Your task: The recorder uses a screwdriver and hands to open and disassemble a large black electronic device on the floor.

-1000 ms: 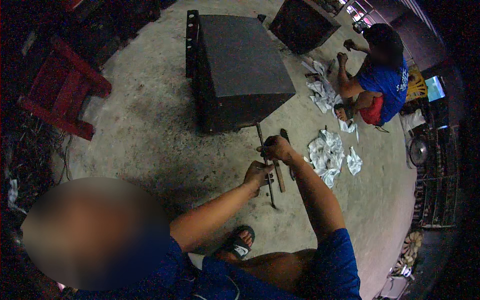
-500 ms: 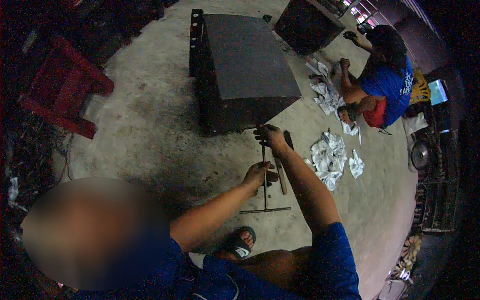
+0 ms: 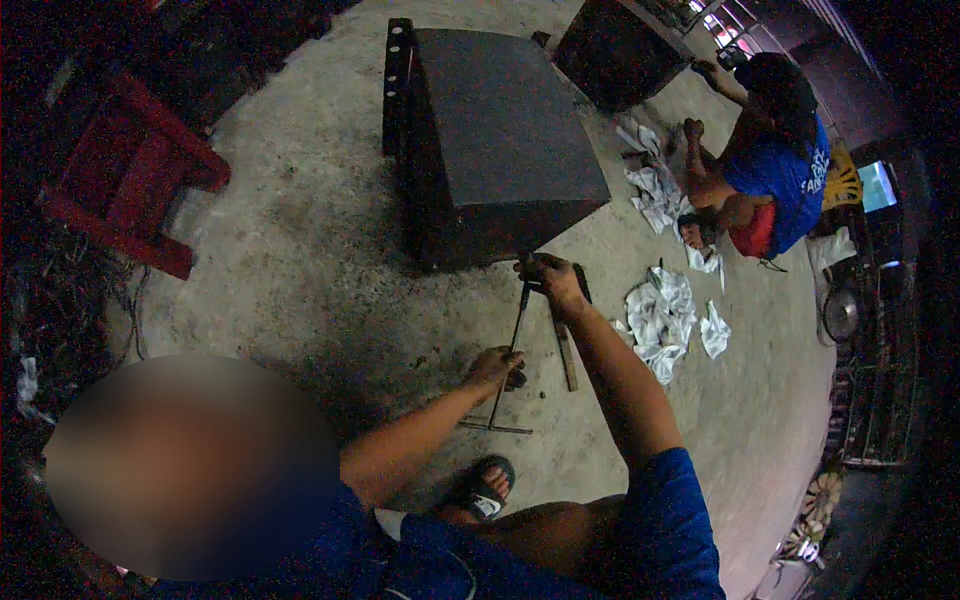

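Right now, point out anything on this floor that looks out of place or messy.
Crumpled white rags or papers lie strewn on the concrete floor right of the dark box, toward the seated person. The hands grip a thin metal rod; nothing else stands out.

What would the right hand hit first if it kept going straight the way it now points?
Most likely the dark box cabinet. The right hand, gripping the upper end of the long metal rod, points toward the cabinet's near face, just ahead of it; the depth between them is unclear.
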Action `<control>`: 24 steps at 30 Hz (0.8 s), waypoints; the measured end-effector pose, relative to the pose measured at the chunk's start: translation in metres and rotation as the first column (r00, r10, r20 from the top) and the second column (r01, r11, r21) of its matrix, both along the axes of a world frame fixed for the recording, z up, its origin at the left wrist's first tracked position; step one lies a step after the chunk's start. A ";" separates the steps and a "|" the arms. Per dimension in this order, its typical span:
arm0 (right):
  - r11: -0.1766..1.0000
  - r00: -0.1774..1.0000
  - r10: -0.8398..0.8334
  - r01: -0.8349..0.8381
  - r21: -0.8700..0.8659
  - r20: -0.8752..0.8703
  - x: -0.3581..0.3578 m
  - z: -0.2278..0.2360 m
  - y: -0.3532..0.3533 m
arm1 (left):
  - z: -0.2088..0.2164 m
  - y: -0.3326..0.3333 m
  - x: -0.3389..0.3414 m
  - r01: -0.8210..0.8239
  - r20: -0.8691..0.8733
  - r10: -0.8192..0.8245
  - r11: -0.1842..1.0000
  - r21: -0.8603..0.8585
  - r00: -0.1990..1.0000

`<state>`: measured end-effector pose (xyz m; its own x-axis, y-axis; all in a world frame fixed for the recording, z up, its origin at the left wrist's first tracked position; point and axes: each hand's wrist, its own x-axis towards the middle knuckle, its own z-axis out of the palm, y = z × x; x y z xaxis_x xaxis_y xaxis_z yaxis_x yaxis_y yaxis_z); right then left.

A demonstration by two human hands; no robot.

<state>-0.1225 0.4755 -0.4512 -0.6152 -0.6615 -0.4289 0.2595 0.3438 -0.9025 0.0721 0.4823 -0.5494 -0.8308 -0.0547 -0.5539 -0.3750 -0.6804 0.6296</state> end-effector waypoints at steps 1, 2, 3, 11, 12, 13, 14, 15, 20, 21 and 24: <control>1.000 1.000 -0.004 0.004 0.002 0.004 0.001 0.002 0.003 | 0.000 -0.001 0.004 0.004 0.004 -0.004 1.000 0.002 1.000; 0.998 0.998 0.052 -0.051 0.043 -0.020 0.001 0.005 0.006 | -0.001 -0.004 0.007 0.006 0.011 -0.005 0.994 -0.108 1.000; 0.991 0.993 0.105 -0.101 0.086 -0.045 0.000 0.007 0.012 | 0.000 -0.007 0.010 0.012 0.014 -0.009 0.976 -0.216 1.000; 0.986 0.973 0.161 -0.153 -0.058 0.164 -0.014 0.008 0.067 | 0.037 -0.037 0.016 0.107 0.035 -0.101 0.950 -0.294 0.994; 0.968 0.950 0.244 -0.226 -0.113 0.193 -0.004 0.009 0.062 | 0.017 -0.041 0.025 -0.001 -0.030 -0.006 0.971 -0.239 1.000; 0.961 0.953 0.275 -0.273 -0.032 0.127 -0.003 0.008 0.062 | 0.006 -0.042 0.026 -0.103 -0.107 0.085 0.980 -0.173 0.991; 0.962 0.952 0.273 -0.270 -0.037 0.137 0.002 0.005 0.063 | -0.005 -0.043 0.030 -0.098 -0.096 0.082 0.979 -0.176 0.992; 0.899 0.915 0.404 -0.397 0.184 -0.003 -0.001 -0.005 0.073 | -0.013 -0.038 0.028 -0.121 -0.091 0.106 0.975 -0.184 0.990; 0.139 -0.172 0.951 -0.509 0.849 -0.258 -0.011 -0.065 0.143 | -0.019 -0.015 0.017 -0.102 -0.032 0.098 0.894 -0.436 0.995; 0.147 -0.179 0.943 -0.529 0.836 -0.279 0.005 -0.066 0.131 | -0.028 -0.027 0.029 -0.025 0.054 0.070 0.808 -0.589 0.996; -0.034 0.363 0.891 -0.545 0.838 0.272 0.028 -0.062 0.152 | -0.021 -0.028 0.032 0.163 0.171 -0.048 0.626 -0.763 0.984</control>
